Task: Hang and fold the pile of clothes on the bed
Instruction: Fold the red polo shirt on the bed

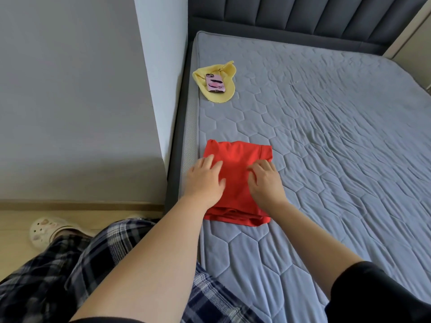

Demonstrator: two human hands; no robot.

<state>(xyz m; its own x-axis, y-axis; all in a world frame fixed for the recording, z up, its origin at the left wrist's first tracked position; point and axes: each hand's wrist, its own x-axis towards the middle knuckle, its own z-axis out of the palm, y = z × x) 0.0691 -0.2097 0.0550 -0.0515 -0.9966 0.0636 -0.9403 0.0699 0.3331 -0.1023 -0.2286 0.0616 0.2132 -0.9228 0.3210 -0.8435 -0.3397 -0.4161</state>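
Observation:
A red garment (238, 159) lies folded into a rectangle near the left edge of the grey quilted mattress (326, 148). My left hand (205, 180) rests flat on its left side with fingers spread. On the right side sits my right hand (265, 180), fingers bent, their tips pressing into the cloth. Several folded layers show at the garment's near edge. A yellow cloth (224, 94) lies further up the bed near the same edge.
A phone in a pink case (215, 83) rests on the yellow cloth. A dark padded headboard (303, 15) stands at the far end. A grey wall (81, 89) runs along the left. My plaid trousers and a white clog (49, 229) are on the wooden floor.

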